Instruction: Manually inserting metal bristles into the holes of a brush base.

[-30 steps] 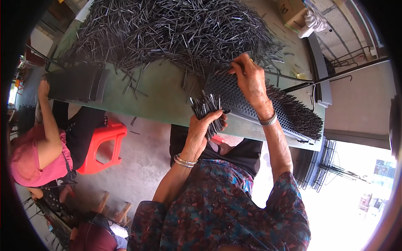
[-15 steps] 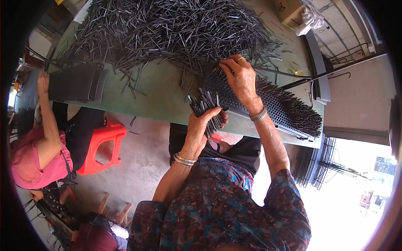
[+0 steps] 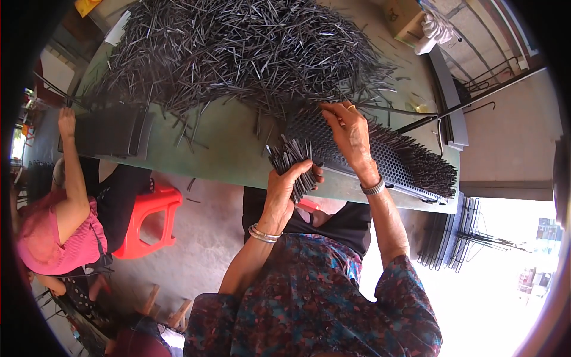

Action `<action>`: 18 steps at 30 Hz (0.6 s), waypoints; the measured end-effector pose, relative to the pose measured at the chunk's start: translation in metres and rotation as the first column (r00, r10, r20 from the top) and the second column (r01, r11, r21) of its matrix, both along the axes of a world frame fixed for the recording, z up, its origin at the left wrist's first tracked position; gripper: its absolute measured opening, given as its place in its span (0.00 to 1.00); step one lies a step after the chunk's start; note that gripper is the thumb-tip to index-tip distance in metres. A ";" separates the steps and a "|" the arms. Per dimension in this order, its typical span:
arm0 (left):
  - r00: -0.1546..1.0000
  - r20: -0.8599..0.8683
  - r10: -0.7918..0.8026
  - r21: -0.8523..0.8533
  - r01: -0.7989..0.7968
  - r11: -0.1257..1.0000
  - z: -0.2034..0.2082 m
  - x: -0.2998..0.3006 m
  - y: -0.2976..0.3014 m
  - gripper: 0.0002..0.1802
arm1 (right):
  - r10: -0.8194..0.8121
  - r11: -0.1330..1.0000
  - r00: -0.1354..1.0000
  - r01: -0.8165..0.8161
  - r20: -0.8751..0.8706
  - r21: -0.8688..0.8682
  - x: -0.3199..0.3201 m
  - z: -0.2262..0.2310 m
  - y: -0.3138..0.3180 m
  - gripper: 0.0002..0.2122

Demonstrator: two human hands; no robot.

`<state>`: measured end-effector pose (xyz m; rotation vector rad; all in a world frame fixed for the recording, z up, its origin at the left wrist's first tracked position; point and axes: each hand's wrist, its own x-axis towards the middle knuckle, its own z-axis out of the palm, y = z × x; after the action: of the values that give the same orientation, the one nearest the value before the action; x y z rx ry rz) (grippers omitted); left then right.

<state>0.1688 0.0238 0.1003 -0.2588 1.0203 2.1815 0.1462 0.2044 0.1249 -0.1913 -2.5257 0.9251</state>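
Note:
A bundle of thin black sticks (image 3: 289, 156) stands in my left hand (image 3: 287, 184), its fingers wrapped round it near the table's front edge. My right hand (image 3: 352, 134) is over the far edge of a black perforated tray (image 3: 386, 163), thumb and fingers pinched together. Whatever is between those fingertips is too small to make out. Rows of upright sticks (image 3: 425, 159) fill the tray's right end and its far edge, while the holes nearer my left hand show bare. Beyond the tray lies a big heap of loose black sticks (image 3: 250, 53).
The green tabletop (image 3: 196, 149) carries a dark box-like stack (image 3: 113, 131) at the left, beside a co-worker in pink (image 3: 65, 232). A red stool (image 3: 151, 223) stands on the floor. At the far right are a cardboard box (image 3: 404, 21) and a metal rod (image 3: 470, 107).
My right hand has shifted slightly right and nearer along the tray, still pinched. The left hand keeps its bundle in nearly the same place. The whole view has tilted a little.

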 end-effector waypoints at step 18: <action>0.998 0.023 -0.058 -0.020 0.058 0.998 -0.003 0.010 -0.002 0.10 | 0.247 0.857 0.969 -0.231 0.027 0.460 -0.035 0.001 0.013 0.07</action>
<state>0.1786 0.0214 0.0970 -0.2591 1.0262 2.1127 0.1116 0.2171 0.1262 0.2917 -2.6916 0.3768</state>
